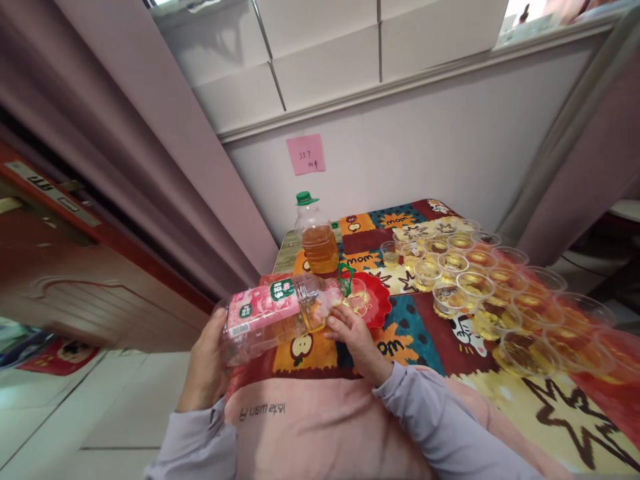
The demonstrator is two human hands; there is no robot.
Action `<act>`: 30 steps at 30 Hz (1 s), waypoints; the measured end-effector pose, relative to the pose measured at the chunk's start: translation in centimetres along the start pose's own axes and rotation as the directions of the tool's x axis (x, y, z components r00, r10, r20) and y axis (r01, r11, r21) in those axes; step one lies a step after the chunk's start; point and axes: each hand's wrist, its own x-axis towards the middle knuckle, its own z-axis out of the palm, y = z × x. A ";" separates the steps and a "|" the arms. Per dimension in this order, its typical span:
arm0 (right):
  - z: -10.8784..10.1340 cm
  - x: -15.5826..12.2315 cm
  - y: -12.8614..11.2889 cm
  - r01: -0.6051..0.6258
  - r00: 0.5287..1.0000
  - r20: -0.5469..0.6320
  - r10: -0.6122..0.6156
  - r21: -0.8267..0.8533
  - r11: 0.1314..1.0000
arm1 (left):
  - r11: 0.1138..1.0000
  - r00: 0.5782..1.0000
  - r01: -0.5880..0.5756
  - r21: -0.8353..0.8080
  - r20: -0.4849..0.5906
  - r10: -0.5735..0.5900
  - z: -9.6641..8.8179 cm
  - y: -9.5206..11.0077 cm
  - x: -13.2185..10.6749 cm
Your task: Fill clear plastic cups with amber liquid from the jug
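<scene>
A clear plastic bottle [265, 310] with a pink label lies tilted on its side between my hands, its neck toward the right. My left hand [205, 360] grips its base end. Around the neck end, the fingers of my right hand [353, 333] are closed on the bottle. Some yellow liquid shows inside it. Just past the neck are a green loop [345, 279] and a red scalloped plate [383, 303] with a clear cup [361, 297] on it. Whether the cup touches the bottle's mouth I cannot tell.
Behind stands a green-capped bottle [320, 247] of amber liquid. Many clear cups [475, 285] of yellow liquid fill the table's right side, and a small cup [390, 252] stands left of them. A patterned cloth [410, 333] covers the table. A pink note [306, 155] hangs on the wall.
</scene>
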 end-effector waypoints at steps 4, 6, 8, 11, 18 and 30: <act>0.0 0.1 0.1 -0.008 1.000 -0.012 0.009 0.004 1.000 | 1.000 1.000 -0.001 0.004 0.003 0.001 -0.1 -0.1 0.1; 0.0 0.1 0.1 -0.007 1.000 -0.010 0.007 0.004 1.000 | 1.000 1.000 -0.001 0.008 -0.004 0.001 -0.1 -0.1 0.2; 0.0 0.1 0.2 -0.002 1.000 -0.009 0.002 0.004 1.000 | 1.000 1.000 -0.006 0.010 -0.004 0.006 -0.1 -0.1 0.3; -0.1 0.1 0.1 -0.011 1.000 -0.009 0.011 0.007 1.000 | 1.000 1.000 -0.018 0.014 0.007 0.018 0.0 -0.1 0.3; 0.0 0.1 -0.2 -0.020 1.000 0.004 0.020 -0.002 1.000 | 1.000 1.000 -0.014 0.011 0.009 0.013 0.1 0.0 0.2; 0.1 -0.1 -0.8 -0.021 0.999 0.039 0.022 -0.023 1.000 | 0.998 1.000 -0.010 0.055 0.024 0.009 -0.5 -0.4 1.1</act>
